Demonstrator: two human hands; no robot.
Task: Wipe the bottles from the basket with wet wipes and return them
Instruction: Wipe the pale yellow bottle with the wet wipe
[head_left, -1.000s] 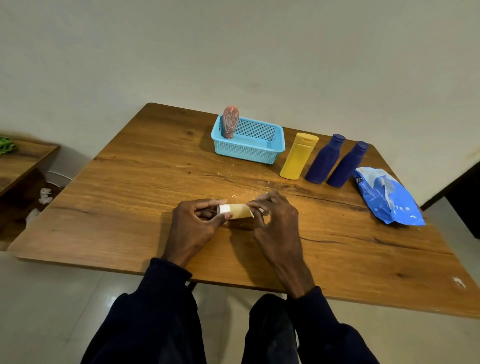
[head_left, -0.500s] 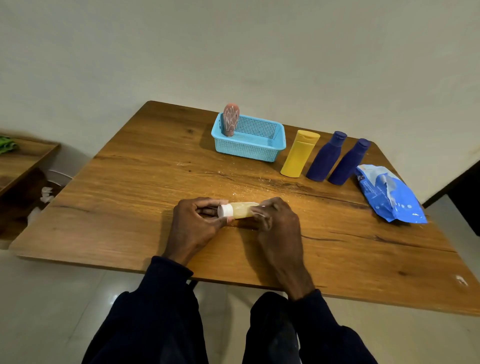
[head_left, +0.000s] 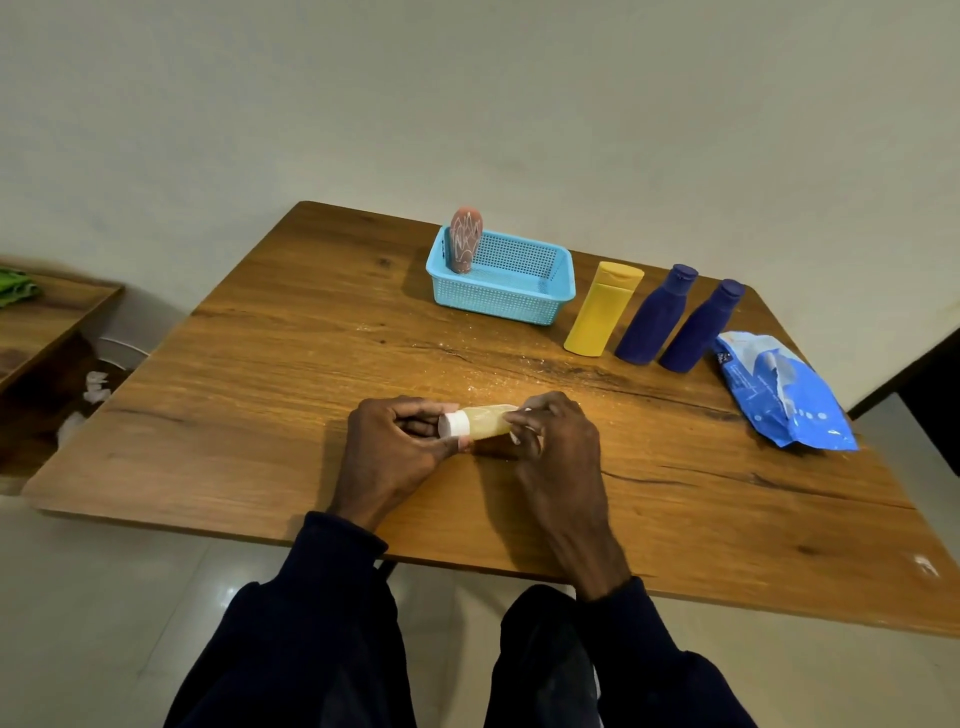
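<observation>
head view: a small pale yellow bottle (head_left: 487, 422) with a white cap lies on its side between both hands, over the middle of the tabletop (head_left: 270, 395) and closer to its near edge than its far edge; whether it touches the wood cannot be told. the left hand (head_left: 395, 452) has its fingers (head_left: 415, 408) and thumb curled round the cap end, pinching it. the right hand (head_left: 558, 449) has its fingers (head_left: 540, 410) curled over the other end of the bottle, gripping it; small whitish bits show at those fingertips, but whether they are a wipe cannot be told. towards the far edge stands a light blue basket (head_left: 498, 306) with a reddish patterned bottle (head_left: 466, 239) upright in its far left corner. just to the right of the basket, out on the tabletop, a yellow bottle (head_left: 602, 312) and two dark blue bottles (head_left: 655, 317) (head_left: 701, 330) stand in a row close together. a blue wipes pack (head_left: 784, 400), torn open, lies near the right edge beside the last blue bottle. dark sleeves cover both forearms.
</observation>
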